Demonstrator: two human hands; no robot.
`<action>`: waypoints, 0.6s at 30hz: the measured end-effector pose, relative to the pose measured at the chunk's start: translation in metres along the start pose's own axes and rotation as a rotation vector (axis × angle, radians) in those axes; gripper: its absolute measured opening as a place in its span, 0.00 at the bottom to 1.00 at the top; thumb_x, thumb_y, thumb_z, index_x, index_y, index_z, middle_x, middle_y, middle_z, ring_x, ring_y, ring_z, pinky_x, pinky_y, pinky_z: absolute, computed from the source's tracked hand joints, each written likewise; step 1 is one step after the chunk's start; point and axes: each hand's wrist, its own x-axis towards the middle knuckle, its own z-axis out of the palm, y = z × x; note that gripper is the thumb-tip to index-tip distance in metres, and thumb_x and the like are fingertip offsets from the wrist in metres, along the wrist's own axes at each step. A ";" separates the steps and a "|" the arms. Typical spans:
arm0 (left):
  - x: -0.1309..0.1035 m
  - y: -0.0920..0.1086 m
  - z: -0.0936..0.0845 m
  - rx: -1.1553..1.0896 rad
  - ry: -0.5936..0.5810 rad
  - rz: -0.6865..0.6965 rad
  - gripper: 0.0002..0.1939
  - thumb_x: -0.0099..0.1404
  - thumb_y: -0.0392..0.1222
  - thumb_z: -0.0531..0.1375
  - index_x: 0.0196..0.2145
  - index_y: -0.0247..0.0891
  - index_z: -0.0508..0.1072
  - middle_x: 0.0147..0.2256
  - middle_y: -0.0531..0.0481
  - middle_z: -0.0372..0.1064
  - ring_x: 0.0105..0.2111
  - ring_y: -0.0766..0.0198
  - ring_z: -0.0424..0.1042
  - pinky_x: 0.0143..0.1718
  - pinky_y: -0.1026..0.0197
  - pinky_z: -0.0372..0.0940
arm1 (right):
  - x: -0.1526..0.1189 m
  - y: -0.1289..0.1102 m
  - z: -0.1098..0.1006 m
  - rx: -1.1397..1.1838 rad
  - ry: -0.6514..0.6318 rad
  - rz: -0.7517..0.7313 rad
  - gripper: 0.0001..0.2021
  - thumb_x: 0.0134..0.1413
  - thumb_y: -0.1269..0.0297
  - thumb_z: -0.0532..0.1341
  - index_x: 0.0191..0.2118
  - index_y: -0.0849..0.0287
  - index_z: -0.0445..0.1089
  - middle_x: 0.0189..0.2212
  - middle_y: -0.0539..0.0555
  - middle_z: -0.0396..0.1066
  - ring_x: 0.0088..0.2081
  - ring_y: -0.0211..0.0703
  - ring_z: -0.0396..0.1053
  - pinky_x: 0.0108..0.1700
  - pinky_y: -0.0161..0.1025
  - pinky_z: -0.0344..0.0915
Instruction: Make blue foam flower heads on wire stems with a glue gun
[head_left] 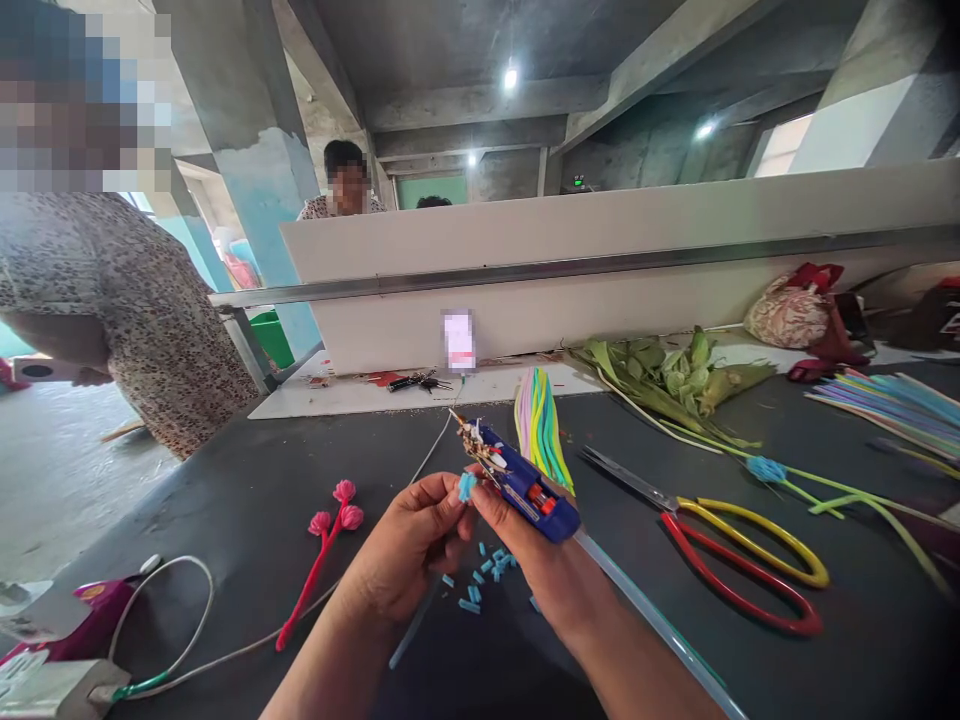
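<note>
blue glue gun (519, 470) with illegible lettering (519, 501)

Room lies between left hand (415, 535) and pink stem (313, 570); scissors (670, 504) obstruct rightward passage.

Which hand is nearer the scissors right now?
Right. The right hand, with the blue glue gun, is just left of the scissors; the left hand, pinching a small blue piece, is farther left.
</note>
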 end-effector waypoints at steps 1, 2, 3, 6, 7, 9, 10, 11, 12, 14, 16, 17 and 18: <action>0.000 0.000 0.000 0.011 0.010 -0.005 0.10 0.59 0.42 0.60 0.26 0.34 0.65 0.20 0.56 0.58 0.15 0.78 0.48 0.16 0.69 0.39 | 0.000 0.000 -0.001 -0.022 0.000 -0.006 0.08 0.50 0.60 0.61 0.33 0.57 0.73 0.30 0.51 0.75 0.35 0.43 0.72 0.36 0.36 0.67; 0.000 0.000 0.001 0.019 0.024 -0.009 0.09 0.59 0.42 0.60 0.28 0.34 0.66 0.22 0.55 0.60 0.15 0.78 0.49 0.16 0.69 0.39 | -0.001 0.000 -0.001 -0.042 0.006 -0.010 0.07 0.50 0.60 0.61 0.32 0.57 0.73 0.28 0.50 0.75 0.34 0.43 0.72 0.36 0.36 0.67; -0.001 0.001 0.002 0.024 0.039 -0.010 0.08 0.58 0.42 0.60 0.30 0.35 0.66 0.23 0.55 0.61 0.16 0.77 0.50 0.17 0.69 0.39 | 0.000 0.001 -0.002 -0.060 0.015 -0.009 0.07 0.51 0.60 0.60 0.31 0.57 0.72 0.27 0.50 0.75 0.33 0.42 0.72 0.35 0.36 0.67; -0.002 0.003 0.005 0.026 0.093 0.006 0.09 0.59 0.43 0.60 0.33 0.36 0.67 0.23 0.55 0.60 0.18 0.76 0.53 0.18 0.69 0.41 | 0.002 0.004 -0.001 -0.092 0.029 0.002 0.07 0.51 0.61 0.59 0.30 0.57 0.72 0.27 0.50 0.74 0.32 0.42 0.71 0.33 0.36 0.67; -0.003 0.003 0.006 0.027 0.109 0.014 0.09 0.59 0.44 0.60 0.33 0.36 0.67 0.22 0.56 0.59 0.18 0.75 0.54 0.18 0.70 0.42 | 0.002 0.005 -0.001 -0.092 0.027 -0.002 0.07 0.50 0.61 0.60 0.31 0.57 0.73 0.28 0.50 0.74 0.32 0.43 0.71 0.33 0.36 0.67; -0.002 0.003 0.007 0.035 0.135 0.031 0.11 0.57 0.46 0.61 0.31 0.36 0.66 0.20 0.58 0.56 0.18 0.76 0.53 0.18 0.70 0.43 | 0.003 0.007 0.001 -0.072 0.037 -0.020 0.06 0.48 0.62 0.61 0.32 0.56 0.73 0.30 0.51 0.75 0.33 0.44 0.72 0.33 0.36 0.68; -0.002 0.003 0.007 0.037 0.145 0.037 0.12 0.55 0.46 0.63 0.30 0.36 0.66 0.20 0.58 0.56 0.17 0.76 0.52 0.18 0.70 0.42 | 0.004 0.007 0.001 -0.058 0.038 -0.030 0.06 0.48 0.62 0.61 0.32 0.56 0.73 0.30 0.51 0.75 0.33 0.44 0.72 0.33 0.36 0.68; -0.002 0.002 0.007 0.036 0.152 0.043 0.13 0.54 0.46 0.64 0.29 0.36 0.66 0.20 0.59 0.55 0.17 0.77 0.51 0.18 0.70 0.42 | 0.004 0.006 0.002 -0.045 0.037 -0.033 0.07 0.48 0.62 0.61 0.33 0.56 0.73 0.31 0.51 0.75 0.34 0.44 0.72 0.34 0.37 0.68; -0.001 0.002 0.006 0.034 0.153 0.046 0.14 0.53 0.46 0.65 0.29 0.36 0.65 0.20 0.59 0.55 0.17 0.77 0.51 0.17 0.70 0.41 | 0.004 0.006 0.002 -0.035 0.036 -0.027 0.07 0.48 0.62 0.61 0.33 0.56 0.74 0.32 0.51 0.76 0.34 0.44 0.72 0.35 0.37 0.68; -0.001 0.003 0.004 0.025 0.135 0.043 0.13 0.54 0.46 0.64 0.29 0.35 0.66 0.21 0.58 0.56 0.16 0.78 0.50 0.17 0.70 0.40 | 0.003 0.005 0.002 -0.023 0.037 0.005 0.09 0.49 0.60 0.61 0.35 0.56 0.74 0.33 0.52 0.76 0.36 0.46 0.73 0.36 0.38 0.69; -0.002 0.005 0.003 0.007 0.090 0.043 0.12 0.57 0.46 0.62 0.28 0.34 0.66 0.24 0.56 0.59 0.17 0.78 0.51 0.17 0.71 0.40 | 0.002 0.004 0.002 -0.012 0.049 0.034 0.10 0.49 0.59 0.61 0.37 0.57 0.73 0.35 0.53 0.76 0.38 0.46 0.73 0.37 0.39 0.69; -0.002 0.006 0.003 -0.002 0.068 0.040 0.12 0.58 0.46 0.61 0.28 0.34 0.65 0.25 0.55 0.60 0.18 0.78 0.51 0.16 0.71 0.40 | 0.002 0.003 0.002 -0.005 0.052 0.042 0.11 0.49 0.59 0.61 0.37 0.57 0.73 0.35 0.53 0.76 0.38 0.47 0.73 0.38 0.40 0.68; -0.003 0.006 0.002 -0.010 0.049 0.036 0.12 0.59 0.46 0.60 0.28 0.33 0.65 0.26 0.54 0.61 0.18 0.78 0.52 0.16 0.71 0.40 | 0.002 0.003 0.002 0.004 0.054 0.044 0.11 0.49 0.59 0.61 0.37 0.58 0.73 0.35 0.53 0.76 0.38 0.47 0.73 0.39 0.40 0.68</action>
